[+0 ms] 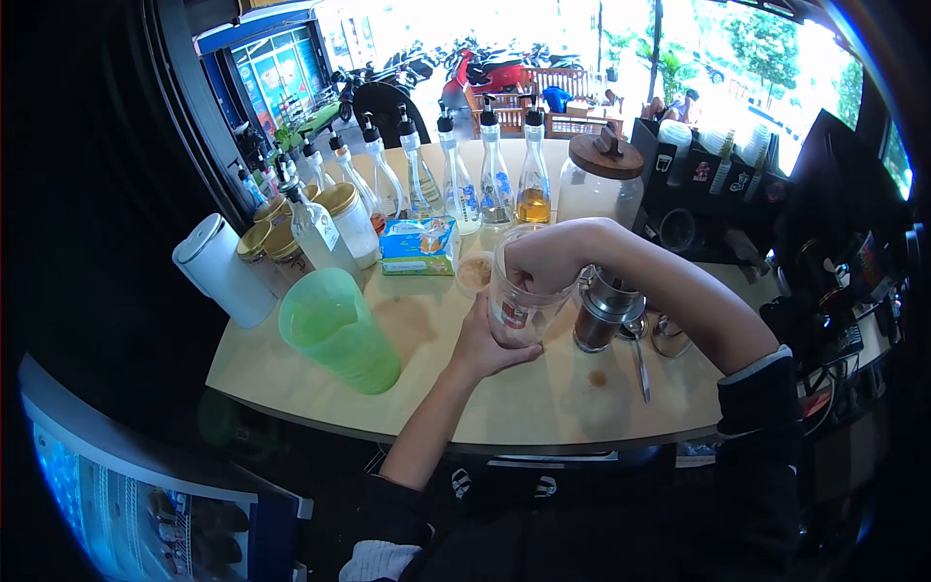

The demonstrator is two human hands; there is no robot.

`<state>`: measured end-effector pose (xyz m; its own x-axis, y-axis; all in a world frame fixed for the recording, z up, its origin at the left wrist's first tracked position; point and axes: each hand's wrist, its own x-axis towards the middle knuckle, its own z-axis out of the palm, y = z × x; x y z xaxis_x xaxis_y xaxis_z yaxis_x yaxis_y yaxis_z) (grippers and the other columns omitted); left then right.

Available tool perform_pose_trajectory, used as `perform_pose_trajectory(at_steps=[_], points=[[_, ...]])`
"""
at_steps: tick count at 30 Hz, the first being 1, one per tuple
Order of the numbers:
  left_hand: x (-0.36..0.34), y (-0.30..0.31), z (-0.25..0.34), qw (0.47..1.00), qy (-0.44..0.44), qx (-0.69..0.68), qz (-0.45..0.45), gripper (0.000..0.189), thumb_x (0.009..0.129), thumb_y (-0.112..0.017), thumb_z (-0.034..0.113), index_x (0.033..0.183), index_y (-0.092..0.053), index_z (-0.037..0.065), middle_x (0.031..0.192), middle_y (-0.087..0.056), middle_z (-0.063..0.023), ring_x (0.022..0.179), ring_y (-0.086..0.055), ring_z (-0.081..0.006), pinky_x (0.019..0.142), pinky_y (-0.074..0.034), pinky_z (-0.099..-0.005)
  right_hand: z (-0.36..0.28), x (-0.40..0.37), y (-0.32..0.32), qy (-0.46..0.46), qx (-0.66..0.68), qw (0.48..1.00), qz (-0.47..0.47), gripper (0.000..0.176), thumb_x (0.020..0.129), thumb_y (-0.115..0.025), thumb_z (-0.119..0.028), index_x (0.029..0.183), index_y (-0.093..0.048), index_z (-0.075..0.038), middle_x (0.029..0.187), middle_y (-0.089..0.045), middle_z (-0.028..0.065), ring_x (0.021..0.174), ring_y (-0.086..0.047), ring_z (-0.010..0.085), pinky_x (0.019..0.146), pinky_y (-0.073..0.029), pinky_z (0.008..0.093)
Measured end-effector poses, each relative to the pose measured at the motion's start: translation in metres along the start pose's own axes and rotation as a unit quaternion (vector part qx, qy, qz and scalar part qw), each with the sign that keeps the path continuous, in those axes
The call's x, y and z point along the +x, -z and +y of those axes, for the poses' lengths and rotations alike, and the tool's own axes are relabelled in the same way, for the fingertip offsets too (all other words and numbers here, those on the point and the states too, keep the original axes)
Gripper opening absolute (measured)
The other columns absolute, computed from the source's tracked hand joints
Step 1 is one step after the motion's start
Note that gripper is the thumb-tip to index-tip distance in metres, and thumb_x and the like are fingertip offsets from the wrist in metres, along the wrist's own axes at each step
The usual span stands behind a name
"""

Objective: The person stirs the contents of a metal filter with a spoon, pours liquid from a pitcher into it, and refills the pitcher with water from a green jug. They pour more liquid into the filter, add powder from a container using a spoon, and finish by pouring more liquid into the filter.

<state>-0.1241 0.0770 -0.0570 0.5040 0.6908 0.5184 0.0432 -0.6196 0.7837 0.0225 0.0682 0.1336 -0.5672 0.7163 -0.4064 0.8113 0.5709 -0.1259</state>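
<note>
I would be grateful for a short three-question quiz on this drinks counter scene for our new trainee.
1. True or false: the left hand grips the clear plastic cup low on its side.
2. What colour is the pitcher standing to the left of the cup?
3. Where is the right hand? A) at the cup's mouth, fingers reaching in; B) under the cup's base; C) on the pitcher.
Key: 1 true; 2 green; 3 A.
</note>
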Motion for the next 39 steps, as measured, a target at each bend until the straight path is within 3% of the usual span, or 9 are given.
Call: perform_pose_trajectory(at_steps=[10, 15, 20, 24, 27, 30, 39], points=[[0.001, 0.001, 0.004, 1.000, -0.007, 0.029, 0.010, 0.100, 0.052, -0.092, 0.033, 0.129, -0.035, 0.004, 0.114, -0.060, -0.0180, 0.107, -0.061, -0.0302, 0.092, -0.050, -0.0406, 0.008, -0.008, 0.000, 0.051, 0.079, 0.994, 0.049, 0.013, 0.065, -0.059, -0.005, 0.072, -0.064, 0.004, 0.063, -0.058, 0.0153, 0.058, -0.052, 0.0211, 0.056, -0.043, 0.0364], [0.000, -0.001, -0.001, 1.000, 0.003, 0.019, 0.019, 0.096, 0.052, -0.092, 0.033, 0.125, -0.038, 0.002, 0.114, -0.060, -0.0184, 0.106, -0.062, -0.0305, 0.092, -0.050, -0.0406, 0.007, -0.028, 0.012, 0.036, 0.165, 0.983, 0.076, 0.021, 0.072, -0.060, -0.005, 0.090, -0.070, 0.001, 0.072, -0.066, 0.0090, 0.063, -0.061, 0.0146, 0.061, -0.049, 0.0298], [-0.002, -0.003, 0.001, 0.999, 0.014, 0.001, 0.032, 0.091, 0.052, -0.091, 0.031, 0.120, -0.040, 0.000, 0.113, -0.061, -0.0188, 0.106, -0.062, -0.0303, 0.092, -0.050, -0.0394, 0.017, -0.056, 0.018, 0.050, 0.216, 0.968, 0.117, 0.020, 0.078, -0.064, -0.006, 0.096, -0.070, 0.001, 0.077, -0.067, 0.0062, 0.066, -0.062, 0.0115, 0.062, -0.049, 0.0272], [-0.003, -0.004, -0.003, 0.999, 0.009, 0.036, 0.040, 0.090, 0.051, -0.091, 0.029, 0.120, -0.041, -0.001, 0.114, -0.061, -0.0187, 0.107, -0.062, -0.0291, 0.092, -0.050, -0.0392, 0.029, -0.076, 0.008, 0.023, 0.301, 0.939, 0.165, 0.019, 0.084, -0.065, -0.008, 0.100, -0.070, 0.002, 0.077, -0.066, 0.0035, 0.064, -0.058, 0.0072, 0.060, -0.047, 0.0226], [-0.003, -0.006, 0.005, 0.999, 0.018, 0.019, 0.035, 0.089, 0.051, -0.091, 0.029, 0.119, -0.042, -0.001, 0.113, -0.061, -0.0178, 0.106, -0.062, -0.0274, 0.092, -0.050, -0.0386, 0.048, -0.074, -0.013, 0.044, 0.443, 0.868, 0.221, 0.018, 0.082, -0.066, -0.006, 0.097, -0.070, 0.003, 0.075, -0.064, 0.0027, 0.061, -0.053, 0.0068, 0.058, -0.044, 0.0219], [-0.004, -0.009, 0.016, 0.998, 0.018, 0.037, 0.043, 0.089, 0.051, -0.091, 0.027, 0.120, -0.042, -0.001, 0.114, -0.060, -0.0165, 0.106, -0.062, -0.0257, 0.093, -0.050, -0.0374, 0.056, -0.082, -0.025, 0.052, 0.485, 0.833, 0.262, 0.018, 0.082, -0.066, -0.005, 0.098, -0.069, 0.003, 0.076, -0.064, 0.0028, 0.062, -0.053, 0.0064, 0.058, -0.044, 0.0214], [-0.001, -0.023, 0.009, 0.997, 0.029, -0.011, 0.064, 0.095, 0.053, -0.089, 0.021, 0.129, -0.038, 0.000, 0.120, -0.058, -0.0150, 0.111, -0.059, -0.0241, 0.095, -0.048, -0.0372, 0.065, -0.137, -0.038, 0.045, 0.491, 0.804, 0.331, 0.019, 0.085, -0.062, -0.003, 0.102, -0.068, 0.003, 0.077, -0.062, 0.0015, 0.061, -0.051, 0.0055, 0.057, -0.043, 0.0211]])
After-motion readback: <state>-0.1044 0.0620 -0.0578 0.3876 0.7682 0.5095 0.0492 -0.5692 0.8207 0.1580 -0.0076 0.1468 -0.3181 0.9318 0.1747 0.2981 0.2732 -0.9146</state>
